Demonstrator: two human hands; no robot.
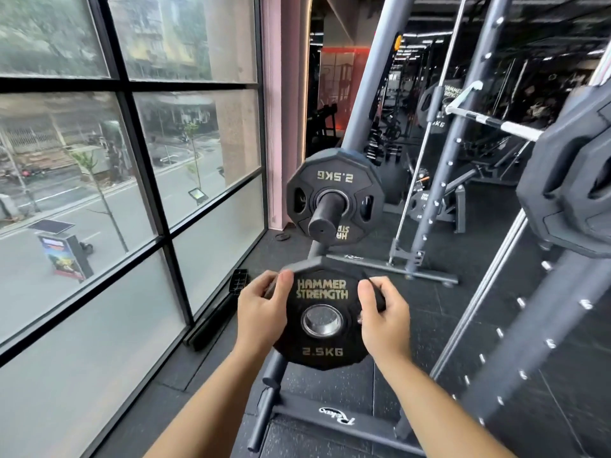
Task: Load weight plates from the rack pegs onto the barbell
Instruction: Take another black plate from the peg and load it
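Transfer step: your left grip (261, 312) and right grip (385, 320) clasp the 2.5 kg plate (322, 353); next, you would likely align its bore (321, 320) with the barbell (492, 123).

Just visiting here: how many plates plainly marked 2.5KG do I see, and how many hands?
Plates plainly marked 2.5KG: 2, the held plate and the racked plate.
Hands: 2, the left hand and the right hand.
Total: 4.

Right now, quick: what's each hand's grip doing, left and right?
Left hand: grip closed on the left edge of the 2.5KG plate.
Right hand: grip closed on the same plate's right edge.
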